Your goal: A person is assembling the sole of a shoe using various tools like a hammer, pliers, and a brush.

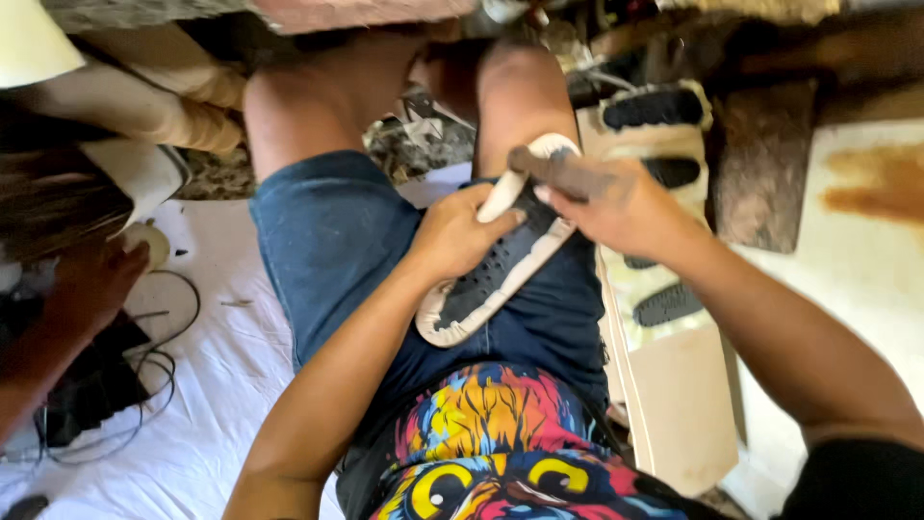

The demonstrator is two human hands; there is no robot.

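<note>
Now your left hand (460, 234) clamps the shoe sole (500, 252) on your lap, its long axis slanting up-right; your right hand (616, 207) grips a brush (563, 173) at its toe edge, knees crowding both sides.

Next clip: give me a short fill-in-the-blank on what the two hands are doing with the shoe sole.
The left hand grips the shoe sole resting on the person's ____.
The right hand holds a worn ____ tool against the sole.
The shorts are ____.

Missing: lap; wooden-handled; blue
</note>
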